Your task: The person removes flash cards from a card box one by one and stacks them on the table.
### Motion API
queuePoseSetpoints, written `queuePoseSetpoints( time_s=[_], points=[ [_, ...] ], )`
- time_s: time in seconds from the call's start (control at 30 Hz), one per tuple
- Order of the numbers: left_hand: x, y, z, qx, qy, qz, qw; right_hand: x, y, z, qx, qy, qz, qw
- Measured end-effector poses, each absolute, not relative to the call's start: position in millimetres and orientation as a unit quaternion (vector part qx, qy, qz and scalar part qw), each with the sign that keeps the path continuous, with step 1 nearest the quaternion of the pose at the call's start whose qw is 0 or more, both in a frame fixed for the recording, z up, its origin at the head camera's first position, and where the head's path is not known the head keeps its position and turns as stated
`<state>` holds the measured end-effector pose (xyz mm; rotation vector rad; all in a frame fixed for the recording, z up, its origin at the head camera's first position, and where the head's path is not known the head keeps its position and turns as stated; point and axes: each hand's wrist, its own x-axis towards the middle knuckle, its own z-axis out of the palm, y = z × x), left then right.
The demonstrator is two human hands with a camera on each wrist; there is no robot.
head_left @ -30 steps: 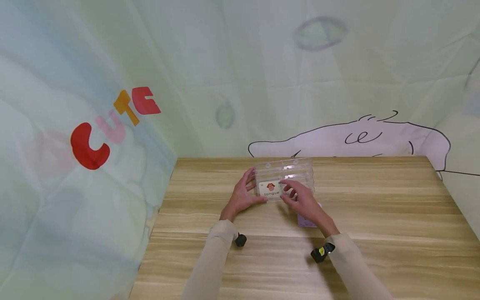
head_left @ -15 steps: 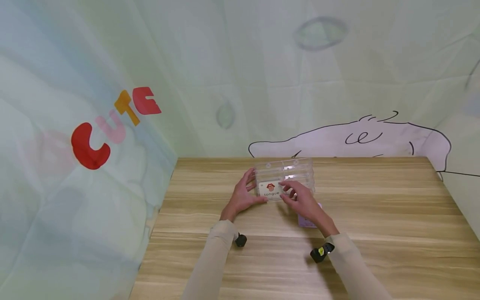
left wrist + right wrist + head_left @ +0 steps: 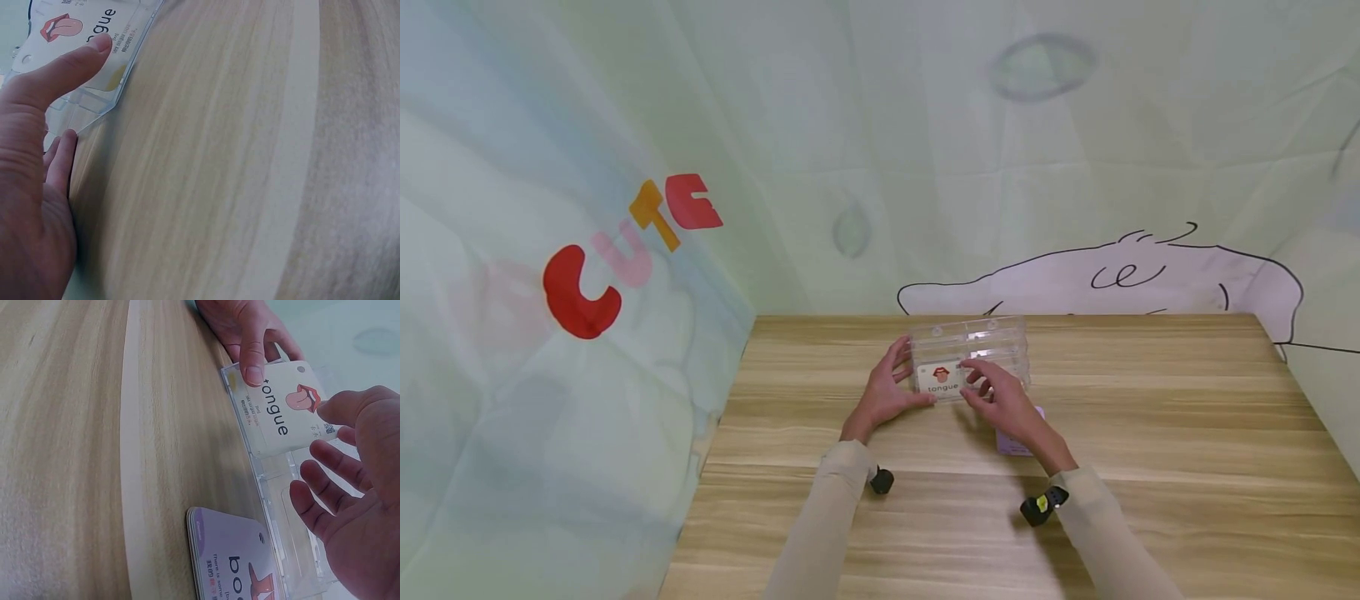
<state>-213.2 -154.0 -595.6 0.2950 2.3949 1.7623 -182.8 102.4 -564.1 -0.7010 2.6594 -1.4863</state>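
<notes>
A clear plastic card holder (image 3: 996, 327) with tiered compartments stands near the table's back edge. In its front left compartment is a white flash card (image 3: 934, 381) reading "tongue", with a mouth picture. My left hand (image 3: 886, 395) grips the holder's left end, thumb over the card's lower front in the left wrist view and fingers at the side. With my right hand (image 3: 1006, 406) I pinch the card's right edge; the thumb lies by the mouth picture in the right wrist view, while the index fingertip is hidden. The other fingers are loosely curled, holding nothing.
A small stack of purple-topped flash cards (image 3: 228, 550) lies on the table just before the holder, partly under my right forearm in the head view. The wooden table (image 3: 1150, 417) meets a printed fabric backdrop (image 3: 820, 167) behind and at the left.
</notes>
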Motion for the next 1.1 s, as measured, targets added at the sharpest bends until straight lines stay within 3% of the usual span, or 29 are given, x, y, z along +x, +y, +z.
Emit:
queuePoseSetpoints(
  time_s=[1.1],
  points=[
    [-212.9,-153.1,-593.6,0.101,0.800,0.586,0.074,-183.0,98.9,-562.0,-0.228,0.846,-0.482,-0.011]
  ],
)
